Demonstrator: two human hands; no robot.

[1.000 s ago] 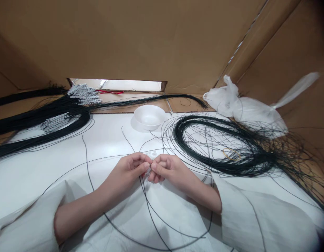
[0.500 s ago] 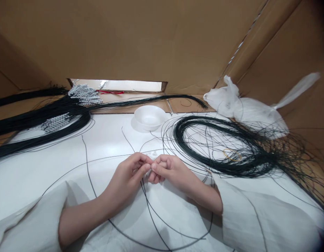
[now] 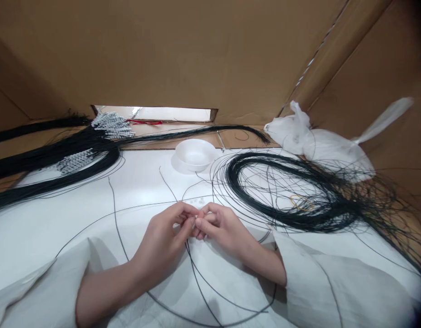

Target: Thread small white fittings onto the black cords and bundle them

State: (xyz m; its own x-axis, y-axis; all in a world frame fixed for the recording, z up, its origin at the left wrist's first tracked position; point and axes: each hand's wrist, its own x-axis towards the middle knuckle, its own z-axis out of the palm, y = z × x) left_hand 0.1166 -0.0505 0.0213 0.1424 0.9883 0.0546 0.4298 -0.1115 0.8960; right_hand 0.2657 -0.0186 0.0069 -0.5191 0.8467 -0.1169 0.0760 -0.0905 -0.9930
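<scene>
My left hand (image 3: 167,232) and my right hand (image 3: 221,227) meet fingertip to fingertip low in the middle of the white table (image 3: 43,218). Both pinch a thin black cord (image 3: 196,282) that loops down toward me and around my forearms. Something small and pale sits between the fingertips; I cannot make out what it is. A few tiny clear beads (image 3: 199,201) lie on the table just beyond my fingers.
A white bowl (image 3: 195,154) stands behind the hands. A large tangled coil of black cords (image 3: 299,191) with a yellow rubber band (image 3: 301,201) fills the right side. Bundled black cords with white beaded ends (image 3: 77,152) lie at left. A white plastic bag (image 3: 319,143) rests against the cardboard walls (image 3: 196,54).
My hands have stayed together and shifted slightly nearer to me. The fingertips have closed a little tighter around the cord.
</scene>
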